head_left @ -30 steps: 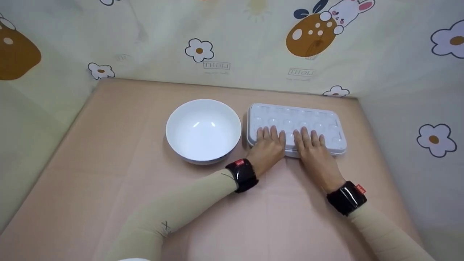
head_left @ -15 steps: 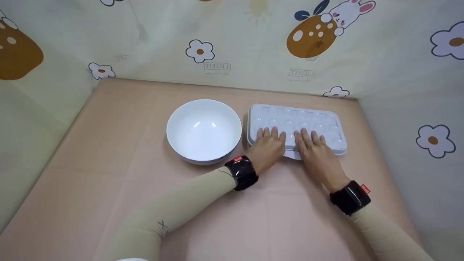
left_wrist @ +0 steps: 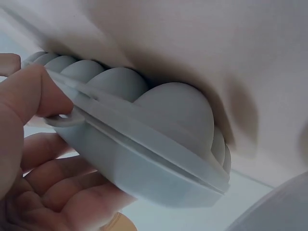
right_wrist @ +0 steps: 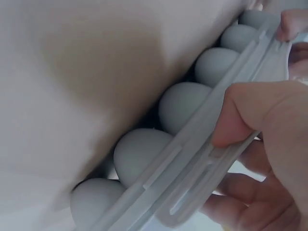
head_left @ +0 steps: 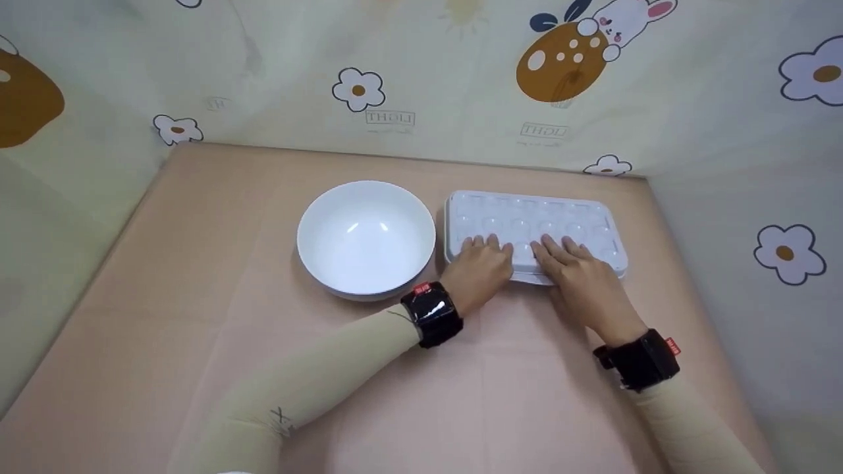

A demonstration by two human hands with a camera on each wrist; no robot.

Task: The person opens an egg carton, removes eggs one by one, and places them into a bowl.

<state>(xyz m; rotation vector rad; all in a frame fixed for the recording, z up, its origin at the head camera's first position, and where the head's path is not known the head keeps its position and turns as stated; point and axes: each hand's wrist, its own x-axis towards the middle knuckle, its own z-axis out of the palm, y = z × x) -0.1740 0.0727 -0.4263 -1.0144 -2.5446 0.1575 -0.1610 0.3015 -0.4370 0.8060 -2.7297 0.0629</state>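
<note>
A closed pale plastic egg box [head_left: 533, 214] with round bumps on its lid lies on the table. Rounded cups [right_wrist: 185, 108] line its underside in the right wrist view. My left hand [head_left: 479, 275] grips the front left, its fingers over the lid and its thumb [left_wrist: 41, 91] against a small rim tab [left_wrist: 65, 119]. On the front right, my right hand [head_left: 588, 286] holds the lid the same way, with its thumb [right_wrist: 236, 115] at a slotted edge flap [right_wrist: 187, 192]. Whether anything is inside the box is hidden.
A white bowl [head_left: 366, 237] with nothing visible inside stands just left of the egg box. Printed cloth walls [head_left: 448, 85] enclose the back and sides of the pinkish-beige table [head_left: 197, 276].
The flap along the front edge, between the hands, now sticks out a little from the box. The right hand has turned slightly at the wrist. The bowl stays put.
</note>
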